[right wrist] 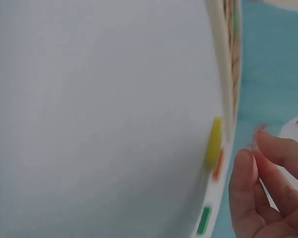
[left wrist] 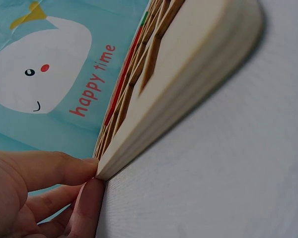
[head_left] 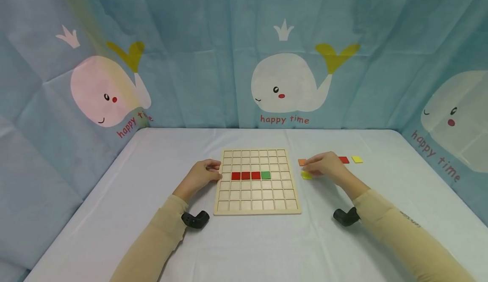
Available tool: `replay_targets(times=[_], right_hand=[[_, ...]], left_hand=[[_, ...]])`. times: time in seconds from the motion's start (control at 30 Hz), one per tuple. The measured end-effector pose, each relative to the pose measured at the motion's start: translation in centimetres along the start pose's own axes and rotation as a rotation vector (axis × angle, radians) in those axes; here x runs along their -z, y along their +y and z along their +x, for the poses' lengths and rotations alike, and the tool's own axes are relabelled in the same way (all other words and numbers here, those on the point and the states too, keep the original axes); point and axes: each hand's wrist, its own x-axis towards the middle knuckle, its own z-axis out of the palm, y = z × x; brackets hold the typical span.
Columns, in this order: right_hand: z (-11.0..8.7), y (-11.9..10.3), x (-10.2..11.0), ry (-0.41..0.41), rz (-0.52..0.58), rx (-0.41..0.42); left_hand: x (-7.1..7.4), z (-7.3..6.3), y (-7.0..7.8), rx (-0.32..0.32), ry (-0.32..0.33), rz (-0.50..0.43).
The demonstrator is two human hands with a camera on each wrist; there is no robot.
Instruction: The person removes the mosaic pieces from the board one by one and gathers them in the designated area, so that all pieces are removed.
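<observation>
A square wooden grid board [head_left: 257,195] lies on the white cloth. Three red tiles [head_left: 245,175] and one green tile [head_left: 265,175] form a row in it. My left hand [head_left: 198,178] pinches the board's left edge between thumb and forefinger, as the left wrist view shows close up. To the right of the board, my right hand [head_left: 325,166] hovers above loose tiles, its fingers bent and nothing visible between the fingertips [right wrist: 246,158]. Nearest to it are a yellow tile [head_left: 306,175] and an orange tile [head_left: 302,162], both partly overlapped by the hand in the head view.
Beyond the right hand lie another red tile [head_left: 344,160] and a second yellow tile [head_left: 356,159]. A loose green tile [right wrist: 203,220] shows in the right wrist view. Behind the table hangs a blue curtain [head_left: 190,87] with whale prints.
</observation>
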Motion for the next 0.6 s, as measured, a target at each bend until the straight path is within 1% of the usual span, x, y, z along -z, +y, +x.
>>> replay_targets(times=[0.1,0.17,0.3,0.4,0.6], right_hand=[[-0.3,-0.6,-0.9,-0.026,0.058,0.040],[-0.3,-0.9,-1.6,-0.061,0.097,0.071],[-0.1,-1.4,-3.0,-0.114,0.166,0.077],[-0.1,-1.8,-3.9,-0.132,0.179,0.069],[-0.1,-2.7,-5.3,-0.167,0.162,0.084]], left_hand=[[0.0,0.0,0.0,-0.002,0.005,0.002],[0.0,-0.1,0.0,0.000,0.002,0.003],[0.0,-0.2,0.0,0.016,0.002,0.008],[0.0,-0.2,0.0,0.019,0.005,0.015],[0.0,-0.1,-0.1,-0.001,0.007,0.016]])
